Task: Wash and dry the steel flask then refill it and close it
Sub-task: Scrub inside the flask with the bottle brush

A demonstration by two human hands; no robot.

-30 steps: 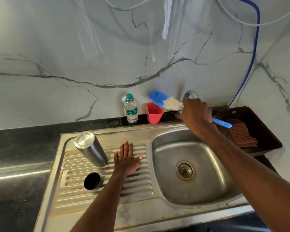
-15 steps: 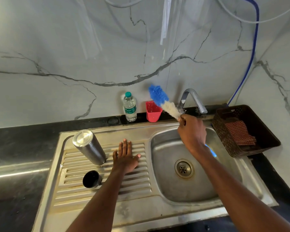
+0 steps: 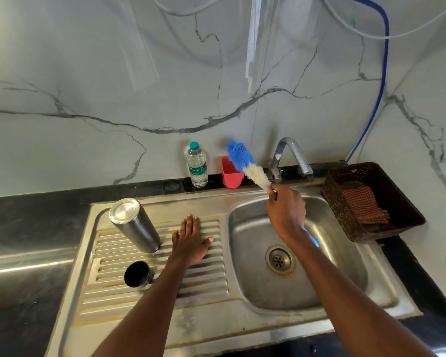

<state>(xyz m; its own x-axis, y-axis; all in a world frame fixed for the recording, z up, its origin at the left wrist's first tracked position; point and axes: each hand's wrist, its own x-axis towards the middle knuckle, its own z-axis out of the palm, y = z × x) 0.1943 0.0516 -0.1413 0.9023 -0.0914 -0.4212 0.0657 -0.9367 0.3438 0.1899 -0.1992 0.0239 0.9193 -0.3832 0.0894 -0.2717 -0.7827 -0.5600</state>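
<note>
The steel flask (image 3: 134, 224) stands upside down on the ribbed drainboard (image 3: 211, 274), its flat base facing up. Its black cap (image 3: 137, 274) lies just in front of it, open side up. My left hand (image 3: 191, 240) rests flat on the drainboard to the right of the flask, fingers spread, not touching it. My right hand (image 3: 285, 210) hovers over the sink basin (image 3: 345, 287) and grips a bottle brush (image 3: 245, 162) by its blue handle, the blue and white bristles pointing up and left toward the wall.
A tap (image 3: 290, 158) stands behind the basin, no water running. A small water bottle (image 3: 197, 164) and a red cup (image 3: 231, 173) sit at the wall. A dark basket (image 3: 407, 215) holding a checked cloth (image 3: 363, 207) stands right of the sink. Dark counter (image 3: 29, 222) lies to the left.
My right hand swung the brush from level near the basket to upright over the basin, bristles now raised by the tap. The left hand and flask stayed put.
</note>
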